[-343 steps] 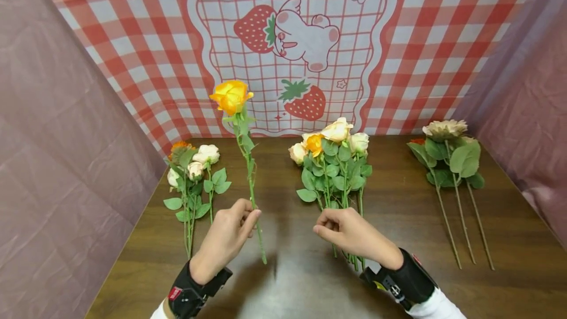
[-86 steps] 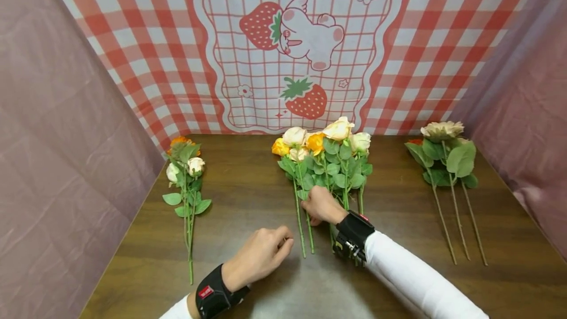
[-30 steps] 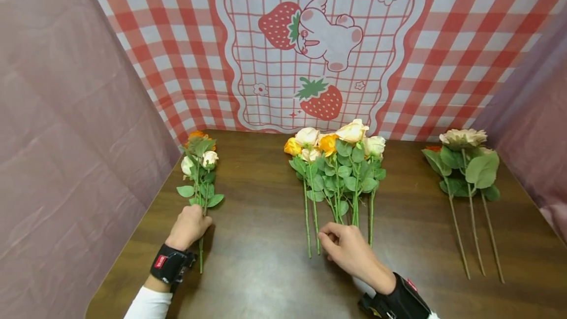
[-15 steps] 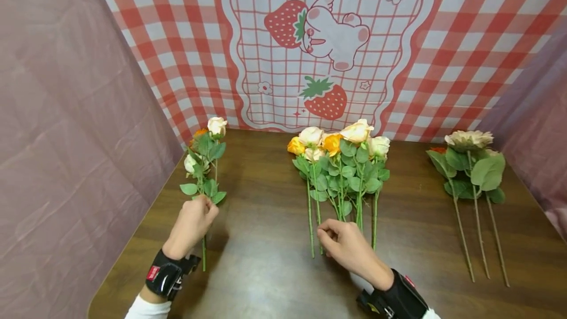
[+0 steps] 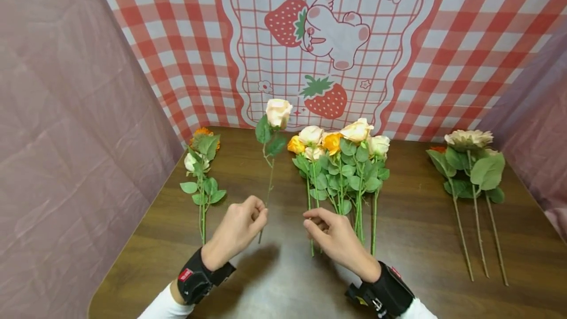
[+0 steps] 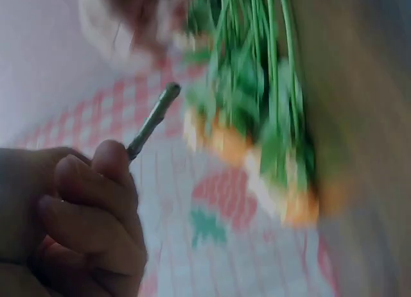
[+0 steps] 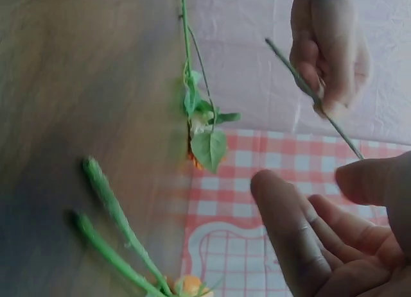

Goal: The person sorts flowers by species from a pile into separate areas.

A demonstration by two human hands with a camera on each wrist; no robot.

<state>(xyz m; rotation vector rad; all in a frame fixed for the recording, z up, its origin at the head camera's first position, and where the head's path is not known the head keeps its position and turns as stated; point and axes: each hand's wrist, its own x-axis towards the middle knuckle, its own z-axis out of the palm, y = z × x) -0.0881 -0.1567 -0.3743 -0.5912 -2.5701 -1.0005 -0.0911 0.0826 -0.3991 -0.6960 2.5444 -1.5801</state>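
Observation:
My left hand (image 5: 236, 230) pinches the stem of a pale cream rose (image 5: 278, 113), holding it raised and nearly upright above the table. The stem's cut end (image 6: 168, 95) pokes out past the fingers in the left wrist view. My right hand (image 5: 338, 238) hovers by the stems of the middle bunch (image 5: 350, 171), a group of cream and orange roses lying on the table. Seen from the right wrist, the right thumb (image 7: 366, 181) and forefinger stand apart with nothing between them. The held stem passes behind that thumb, with a gap I cannot judge.
At the left of the wooden table (image 5: 283, 284) lies a small bunch (image 5: 203, 176) with an orange flower and a white bud. Several long-stemmed flowers (image 5: 469, 161) lie at the right. A checked strawberry cloth (image 5: 328, 53) hangs behind; pink curtains flank both sides.
My left hand has picked the cream rose from the left bunch and carried it right, towards the middle. My right hand has shifted slightly left and its fingers have spread. An orange rose joined the middle bunch earlier.

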